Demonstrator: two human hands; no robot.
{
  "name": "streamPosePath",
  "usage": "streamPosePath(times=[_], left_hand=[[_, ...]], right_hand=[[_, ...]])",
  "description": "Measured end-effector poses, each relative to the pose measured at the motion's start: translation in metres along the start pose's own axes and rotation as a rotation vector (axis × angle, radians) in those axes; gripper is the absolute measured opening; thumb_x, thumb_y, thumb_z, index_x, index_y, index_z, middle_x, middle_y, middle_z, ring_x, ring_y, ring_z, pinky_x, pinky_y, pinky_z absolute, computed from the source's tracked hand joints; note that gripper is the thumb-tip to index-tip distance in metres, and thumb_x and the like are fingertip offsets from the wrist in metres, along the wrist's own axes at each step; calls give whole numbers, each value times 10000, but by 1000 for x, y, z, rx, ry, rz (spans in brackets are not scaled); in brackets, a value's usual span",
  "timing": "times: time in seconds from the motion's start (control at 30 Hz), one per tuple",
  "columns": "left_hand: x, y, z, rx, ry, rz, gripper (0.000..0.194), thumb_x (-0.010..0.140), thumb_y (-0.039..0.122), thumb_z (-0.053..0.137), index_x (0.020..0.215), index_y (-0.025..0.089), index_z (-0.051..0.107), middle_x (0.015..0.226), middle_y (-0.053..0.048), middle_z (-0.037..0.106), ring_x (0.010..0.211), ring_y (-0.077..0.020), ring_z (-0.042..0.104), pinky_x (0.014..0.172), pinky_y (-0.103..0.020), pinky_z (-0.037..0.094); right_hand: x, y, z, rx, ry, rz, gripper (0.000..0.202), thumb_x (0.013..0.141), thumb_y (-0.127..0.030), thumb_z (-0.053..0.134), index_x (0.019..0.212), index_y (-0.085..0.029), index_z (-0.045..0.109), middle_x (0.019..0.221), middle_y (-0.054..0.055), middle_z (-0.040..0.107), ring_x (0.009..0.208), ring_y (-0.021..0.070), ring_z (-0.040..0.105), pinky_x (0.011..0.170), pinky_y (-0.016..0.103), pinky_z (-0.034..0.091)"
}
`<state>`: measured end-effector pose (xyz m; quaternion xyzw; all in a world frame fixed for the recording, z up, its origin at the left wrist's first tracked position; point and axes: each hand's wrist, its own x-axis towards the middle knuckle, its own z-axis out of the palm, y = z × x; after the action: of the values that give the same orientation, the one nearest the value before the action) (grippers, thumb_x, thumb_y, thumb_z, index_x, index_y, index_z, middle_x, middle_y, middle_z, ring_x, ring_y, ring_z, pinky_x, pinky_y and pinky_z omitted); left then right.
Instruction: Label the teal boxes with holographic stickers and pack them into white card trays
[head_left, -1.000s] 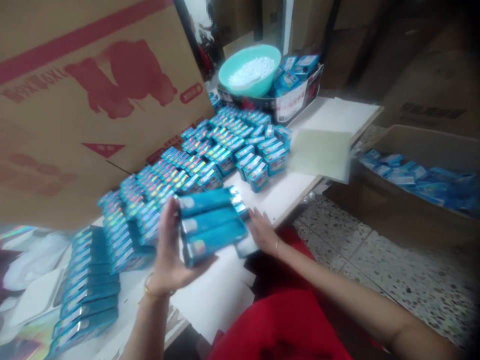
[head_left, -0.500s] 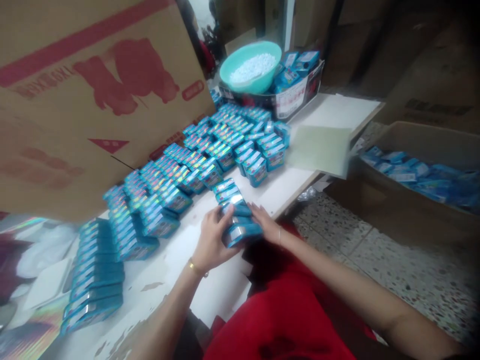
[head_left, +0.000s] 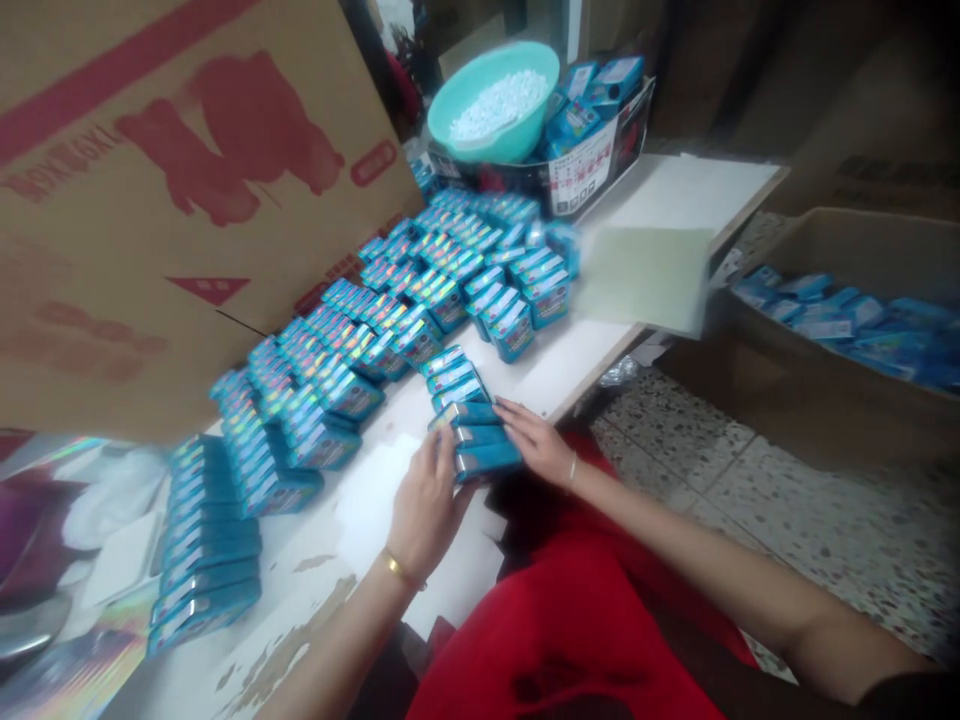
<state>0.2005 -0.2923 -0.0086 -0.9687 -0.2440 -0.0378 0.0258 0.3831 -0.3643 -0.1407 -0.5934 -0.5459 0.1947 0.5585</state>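
Note:
Between my two hands is a short stack of small blue boxes (head_left: 486, 440) at the near edge of the white table. My left hand (head_left: 427, 490) grips their left ends, thumb and fingers bent against them. On the right ends lies my right hand (head_left: 538, 442), its fingers pressed along the boxes. Just beyond, touching or nearly touching this stack, a few more blue boxes (head_left: 452, 375) stand in a short row. Many like boxes (head_left: 352, 350) stand in tight rows behind. A separate row of boxes (head_left: 210, 540) is at the left.
A big printed carton (head_left: 195, 200) rises behind the rows. A turquoise bowl (head_left: 446, 110) of small white pieces rests on a box tray (head_left: 600, 160) at the back. A pale green sheet (head_left: 645, 280) overhangs the table's right edge. An open carton (head_left: 795, 390) of blue packs stands right.
The boxes between my hands have come apart a little from the row beyond and now lie flatter. My left fingers have shifted to their left ends. The view has shifted slightly.

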Motion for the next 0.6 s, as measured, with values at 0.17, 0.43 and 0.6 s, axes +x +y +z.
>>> streamPosePath(times=[0.17, 0.43, 0.6], left_hand=[[0, 10, -13, 188, -106, -81, 574, 904, 394, 505, 1396, 148, 342, 1000, -99, 587, 789, -212, 588, 637, -311, 466], [9, -2, -25, 184, -67, 214, 452, 921, 326, 481, 1359, 225, 431, 930, -70, 579, 788, -209, 540, 648, -327, 427], [5, -15, -14, 203, 64, 259, 554, 861, 247, 563, 1395, 232, 418, 932, -69, 596, 759, -183, 544, 645, -299, 436]], right_hand=[[-5, -4, -15, -89, -165, -142, 536, 981, -398, 374, 1475, -196, 325, 1520, 134, 319, 1410, 249, 296, 1153, 512, 250], [-2, 0, -9, -295, -345, -91, 527, 994, -388, 315, 1489, -210, 289, 1538, 98, 281, 1414, 305, 270, 1132, 582, 228], [0, -8, -5, -376, -363, -65, 529, 995, -374, 315, 1504, -254, 234, 1544, 65, 270, 1396, 305, 309, 1128, 586, 247]])
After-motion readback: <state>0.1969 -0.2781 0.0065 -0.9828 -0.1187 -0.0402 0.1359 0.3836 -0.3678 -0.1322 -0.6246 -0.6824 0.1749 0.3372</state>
